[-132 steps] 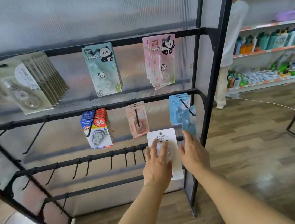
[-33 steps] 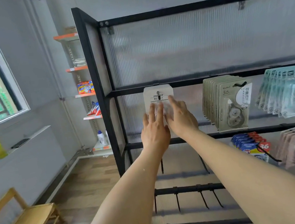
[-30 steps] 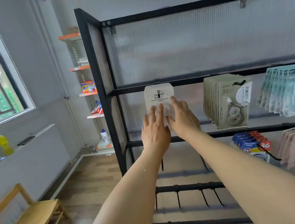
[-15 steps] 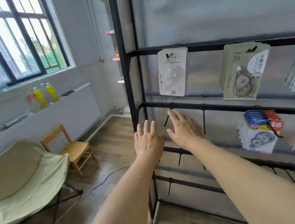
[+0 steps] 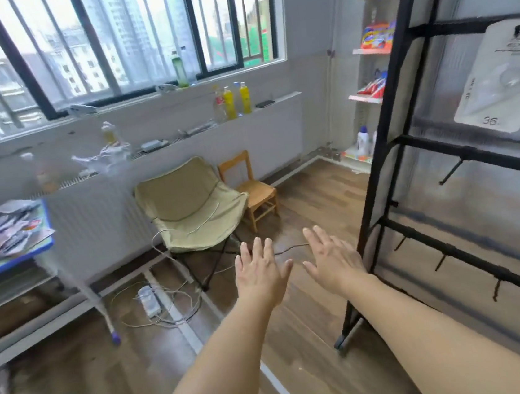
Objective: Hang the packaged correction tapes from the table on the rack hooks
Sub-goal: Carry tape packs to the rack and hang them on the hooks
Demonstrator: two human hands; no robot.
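both hands empty, turned toward the table for the next pack

left hand [image 5: 263,276] and right hand [image 5: 332,261] held out at lower centre of the frame, palms down, fingers straight and spread, gripping nothing. well apart from both rack and table.

one white correction tape pack [image 5: 502,78] already on a hook at the upper right edge, hanging from the top bar of the black rack [image 5: 389,136], tilted in this wide view, "36" printed near its bottom. several bare hooks [image 5: 450,172] on the lower bars at right, free for more.

remaining packaged correction tapes [image 5: 5,234] piled loose on the blue-edged table [image 5: 16,258] at the left edge, mid height. blurred, overlapping, count not readable; can't tell which lies on top.

handling, as a guess: light, flat card with a clear plastic blister, stiff enough to carry by one edge but card likely bends if squeezed hard. blister smooth, probably slippery, so pinch the card, not the bubble. best hold low or at the side edges, thumb in front, fingers behind, leaving the hang hole at the top clear for the hook. pile may slide when one is pulled, so lift a top pack rather than drag.

folding chair [image 5: 188,205] and floor cables [image 5: 167,307] between hands and table.
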